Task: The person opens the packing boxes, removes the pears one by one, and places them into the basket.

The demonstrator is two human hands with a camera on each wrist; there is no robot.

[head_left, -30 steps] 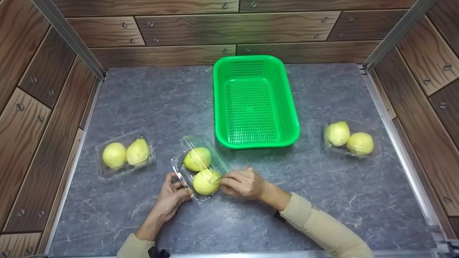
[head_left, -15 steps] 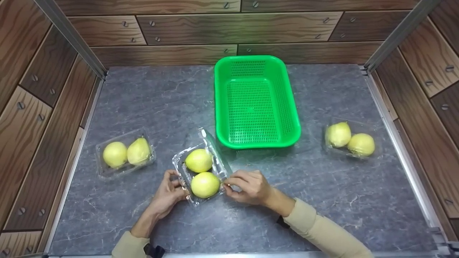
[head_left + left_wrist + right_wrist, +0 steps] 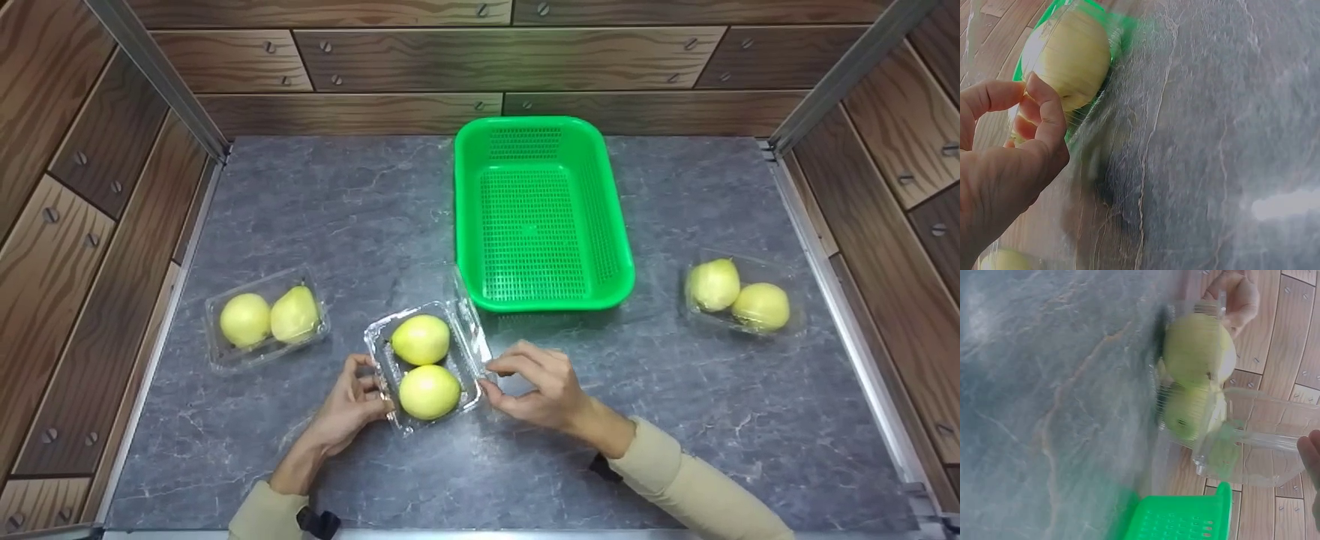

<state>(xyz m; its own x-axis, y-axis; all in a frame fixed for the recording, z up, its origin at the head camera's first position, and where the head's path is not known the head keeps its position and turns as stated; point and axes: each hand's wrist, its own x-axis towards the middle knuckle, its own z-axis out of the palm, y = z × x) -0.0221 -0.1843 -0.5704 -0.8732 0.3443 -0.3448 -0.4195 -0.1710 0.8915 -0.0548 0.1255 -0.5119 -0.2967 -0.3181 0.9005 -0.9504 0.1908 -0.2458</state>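
A clear plastic clamshell box with two yellow pears, a far pear and a near pear, stands in front of the green basket. Its lid is raised on the right side. My left hand pinches the box's left rim between thumb and fingers; the left wrist view shows this pinch close up. At the lid's free edge, my right hand holds the clear plastic between thumb and forefinger. The right wrist view shows the lid swung away from the pears, with the right fingertips at its edge.
The green plastic basket stands behind the box and holds nothing. To the left lies another clear box with two pears, and a similar box with two pears is at the right. Wood-patterned walls surround the grey marbled table.
The lid of the middle box has gone from lying over the pears to standing up at the right. My right hand has moved slightly right with it; the left hand keeps its grip.
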